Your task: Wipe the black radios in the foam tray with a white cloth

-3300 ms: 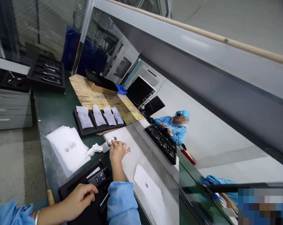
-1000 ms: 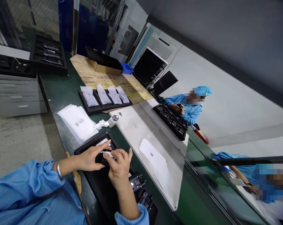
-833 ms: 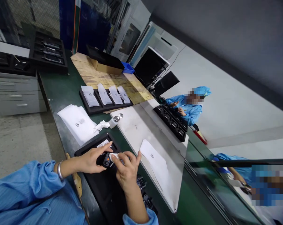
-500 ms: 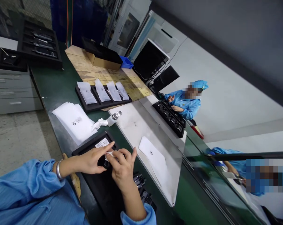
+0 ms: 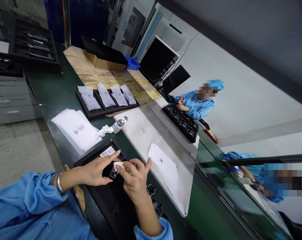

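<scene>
My left hand [image 5: 99, 169] grips a small black device [image 5: 113, 174] between thumb and fingers, over a black foam tray [image 5: 106, 196]. Pinched in my right hand [image 5: 134, 178] is a white wipe [image 5: 119, 165], which lies against the top of the device. What the device is exactly I cannot make out, as the fingers cover much of it. A label with barcodes [image 5: 107, 152] lies in the tray just beyond my left hand. To the right of my right wrist sit black parts [image 5: 151, 190], partly hidden by the forearm.
White pouches [image 5: 76, 131] lie stacked at left, beside a crumpled tissue [image 5: 105, 130] and a metal-capped bottle [image 5: 118, 125]. Beyond stands a tray [image 5: 91, 115] of filled pouches. Another pouch [image 5: 163, 163] lies on the white board [image 5: 138, 133]. Co-workers [image 5: 194, 105] sit across the table.
My right hand has shifted slightly right with the wipe, and more of the wipe and device shows. My left hand keeps its hold. The whole view has moved slightly.
</scene>
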`<state>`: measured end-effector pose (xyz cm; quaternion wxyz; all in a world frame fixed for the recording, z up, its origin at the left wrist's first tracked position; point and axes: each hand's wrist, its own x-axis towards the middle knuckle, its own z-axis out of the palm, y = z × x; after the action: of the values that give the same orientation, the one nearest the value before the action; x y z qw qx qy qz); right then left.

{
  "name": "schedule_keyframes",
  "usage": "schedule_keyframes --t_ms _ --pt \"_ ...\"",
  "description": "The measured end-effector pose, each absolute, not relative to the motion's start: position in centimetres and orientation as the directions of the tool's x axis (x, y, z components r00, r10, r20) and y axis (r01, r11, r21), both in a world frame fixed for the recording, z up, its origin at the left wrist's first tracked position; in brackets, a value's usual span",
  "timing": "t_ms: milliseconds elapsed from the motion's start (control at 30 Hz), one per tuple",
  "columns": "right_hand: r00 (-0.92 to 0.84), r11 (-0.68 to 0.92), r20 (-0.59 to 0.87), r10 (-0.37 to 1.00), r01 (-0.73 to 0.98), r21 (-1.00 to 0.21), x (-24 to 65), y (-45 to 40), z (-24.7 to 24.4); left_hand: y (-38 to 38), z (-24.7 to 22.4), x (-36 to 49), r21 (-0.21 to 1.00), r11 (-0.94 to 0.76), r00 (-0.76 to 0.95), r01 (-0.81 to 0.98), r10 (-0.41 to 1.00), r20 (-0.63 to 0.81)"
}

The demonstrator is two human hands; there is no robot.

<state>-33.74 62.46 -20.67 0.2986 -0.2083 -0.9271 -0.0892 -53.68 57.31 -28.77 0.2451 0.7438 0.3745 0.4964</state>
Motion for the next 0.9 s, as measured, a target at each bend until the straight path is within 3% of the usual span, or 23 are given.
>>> schedule_keyframes --t_ms 133,300,400,500,600,667,767,900 --pt "-0.663 0.836 0.633 0.399 0.546 0.045 -32.8 62.8 -20.4 57.2 -28.6 -53.5 0.756 -0.586 0.239 0.292 0.810 0.536" --pt "-0.718 0.884 0.598 0.356 0.466 0.032 -33.6 61.9 -20.9 57.3 -28.7 -53.3 0.744 -0.593 0.230 0.308 0.805 0.547" --pt "-0.667 0.824 0.606 0.434 0.566 0.033 -31.5 62.7 -21.9 57.3 -28.5 -53.7 0.788 -0.553 0.202 0.272 0.833 0.515" --pt "-0.507 0.720 0.673 0.539 0.691 -0.056 -27.6 63.0 -23.0 57.5 -27.6 -54.2 0.807 -0.524 0.166 0.274 0.852 0.497" --pt "-0.280 0.630 0.753 0.596 0.744 -0.222 -24.5 61.8 -24.1 58.8 -25.9 -54.3 0.800 -0.434 0.078 0.414 0.893 0.444" --pt "-0.175 0.594 0.761 0.625 0.739 -0.318 -23.5 60.4 -24.9 60.5 -24.7 -53.8 0.743 -0.310 0.040 0.593 0.933 0.357" --pt "-0.132 0.568 0.739 0.660 0.731 -0.377 -23.1 58.4 -26.3 63.4 -23.6 -52.3 0.526 -0.185 0.083 0.830 0.974 0.212" --pt "-0.150 0.576 0.734 0.662 0.729 -0.370 -22.3 56.7 -27.6 65.3 -23.8 -49.5 0.396 -0.185 0.116 0.899 0.974 0.193"
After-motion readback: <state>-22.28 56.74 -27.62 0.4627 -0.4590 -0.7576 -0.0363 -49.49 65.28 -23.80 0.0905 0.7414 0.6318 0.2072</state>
